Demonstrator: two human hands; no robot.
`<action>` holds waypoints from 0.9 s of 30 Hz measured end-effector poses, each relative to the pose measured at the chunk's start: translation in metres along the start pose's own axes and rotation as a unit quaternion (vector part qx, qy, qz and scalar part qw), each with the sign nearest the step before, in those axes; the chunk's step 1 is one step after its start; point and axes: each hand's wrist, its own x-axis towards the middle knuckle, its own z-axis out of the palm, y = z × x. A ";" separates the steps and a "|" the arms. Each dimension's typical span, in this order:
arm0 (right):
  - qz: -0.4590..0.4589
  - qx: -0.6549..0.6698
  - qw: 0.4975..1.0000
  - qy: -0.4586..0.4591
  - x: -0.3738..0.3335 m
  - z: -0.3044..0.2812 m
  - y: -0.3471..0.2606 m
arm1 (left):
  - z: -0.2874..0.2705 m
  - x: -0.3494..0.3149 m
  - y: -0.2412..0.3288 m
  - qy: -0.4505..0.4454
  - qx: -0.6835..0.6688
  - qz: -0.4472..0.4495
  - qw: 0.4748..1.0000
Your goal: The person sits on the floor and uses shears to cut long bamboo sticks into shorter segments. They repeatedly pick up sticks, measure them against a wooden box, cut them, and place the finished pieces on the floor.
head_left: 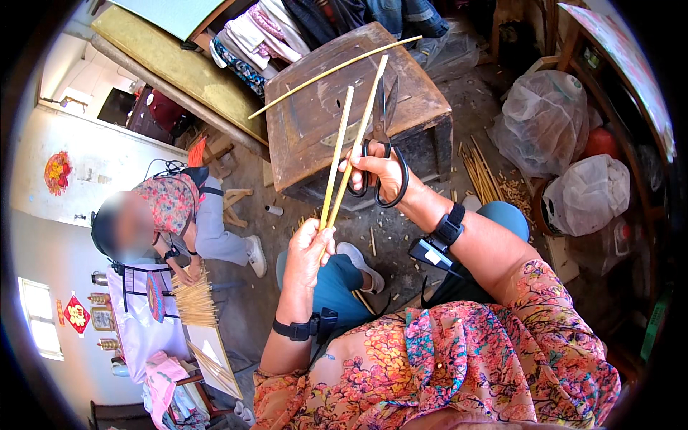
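Note:
Two pale yellow stalks (340,147) are gripped at their lower ends in my left hand (308,247), its fingers closed round them. They slant up and spread slightly apart toward their tips. My right hand (376,172) has black-handled scissors (385,111) hooked on it, blades pointing away and a little apart. Its thumb and fingers also pinch the right-hand stalk. Beyond both hands stands a worn brown wooden chest (304,140). Another long stalk (315,81) lies slantwise across its top.
Stalks (481,172) and cut pieces (512,193) litter the floor at right, near plastic-wrapped containers (595,190). Folded clothes (261,32) are piled behind the chest. At left a seated person (168,204) bends over a bundle of stalks (195,301).

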 end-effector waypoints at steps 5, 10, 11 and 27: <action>-0.011 0.007 1.000 -0.009 0.000 -0.001 -0.001 | -0.001 0.000 0.006 0.007 0.019 0.006 1.000; -0.001 -0.019 1.000 -0.006 -0.002 -0.003 -0.006 | -0.007 0.001 0.004 0.021 0.044 0.010 0.999; -0.009 -0.005 1.000 0.012 -0.002 -0.003 -0.006 | -0.008 0.002 0.004 0.024 0.042 0.017 0.999; -0.068 -0.109 0.980 0.152 -0.003 -0.011 -0.013 | -0.055 0.137 0.034 0.114 0.441 0.181 0.872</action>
